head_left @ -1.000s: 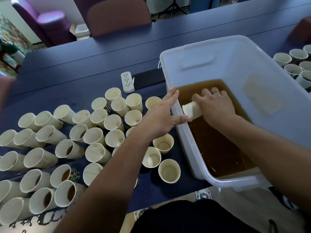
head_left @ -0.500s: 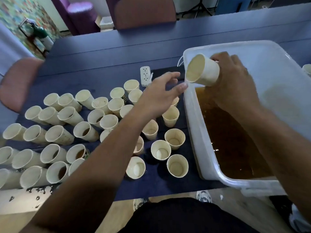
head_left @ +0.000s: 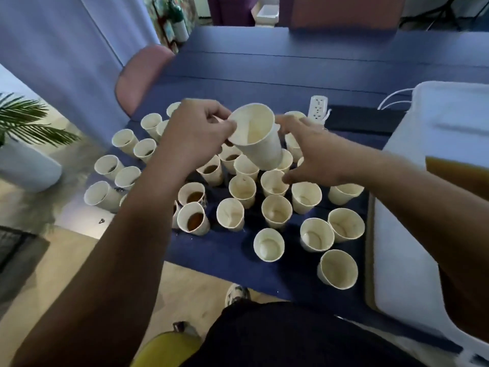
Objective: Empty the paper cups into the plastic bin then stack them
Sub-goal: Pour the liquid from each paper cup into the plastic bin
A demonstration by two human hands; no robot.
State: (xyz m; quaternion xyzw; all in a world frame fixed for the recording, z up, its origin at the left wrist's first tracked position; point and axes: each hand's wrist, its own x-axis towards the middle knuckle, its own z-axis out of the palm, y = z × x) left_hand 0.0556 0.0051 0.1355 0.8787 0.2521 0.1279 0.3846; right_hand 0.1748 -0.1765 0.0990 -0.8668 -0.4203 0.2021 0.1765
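Note:
An empty paper cup (head_left: 255,136) hangs tilted above the crowd of cups, its mouth facing me. My left hand (head_left: 193,133) pinches its rim on the left side. My right hand (head_left: 315,149) is right beside the cup with its fingers spread and straight; whether they touch the cup is unclear. Below stand several empty cups (head_left: 276,210) and a few cups with brown liquid (head_left: 194,219) to the left. The white plastic bin (head_left: 397,234), holding brown liquid (head_left: 455,173), stands at the right edge.
All this stands on a dark blue table (head_left: 291,64). Behind the cups lie a white power strip (head_left: 317,108) and a black mat (head_left: 362,120). A pink chair (head_left: 140,78) stands at the table's left end and a potted plant (head_left: 23,123) on the floor at left.
My right hand carried the emptied cup from over the bin leftward to above the cups. My left hand has taken its rim and my right hand has loosened. The view turned left.

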